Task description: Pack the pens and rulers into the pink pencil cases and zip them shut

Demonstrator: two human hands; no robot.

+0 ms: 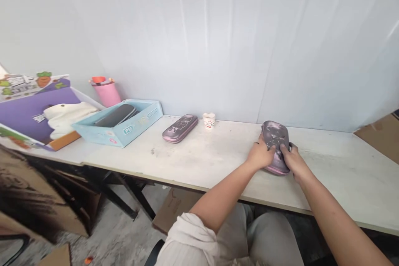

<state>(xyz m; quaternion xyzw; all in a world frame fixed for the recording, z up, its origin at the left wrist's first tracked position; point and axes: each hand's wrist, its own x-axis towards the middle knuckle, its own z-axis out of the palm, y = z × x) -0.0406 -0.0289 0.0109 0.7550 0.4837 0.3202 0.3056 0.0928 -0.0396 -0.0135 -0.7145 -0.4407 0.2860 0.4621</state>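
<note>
A purple hard-shell pencil case (275, 137) lies on the white table (336, 174), its near end held by both my hands. My left hand (260, 154) grips its left side with the thumb on top. On its right side, my right hand (292, 159) is closed too, thumb on the lid. A second, matching purple pencil case (180, 128) lies apart to the left, near the wall, with no hand on it.
A small white cup (209, 120) stands by the wall. A light blue box (120, 122) with dark cases, a pink tumbler (106, 91) and a purple display box with a white plush (37, 112) sit at the left. Cardboard boxes (173, 210) lie under the table.
</note>
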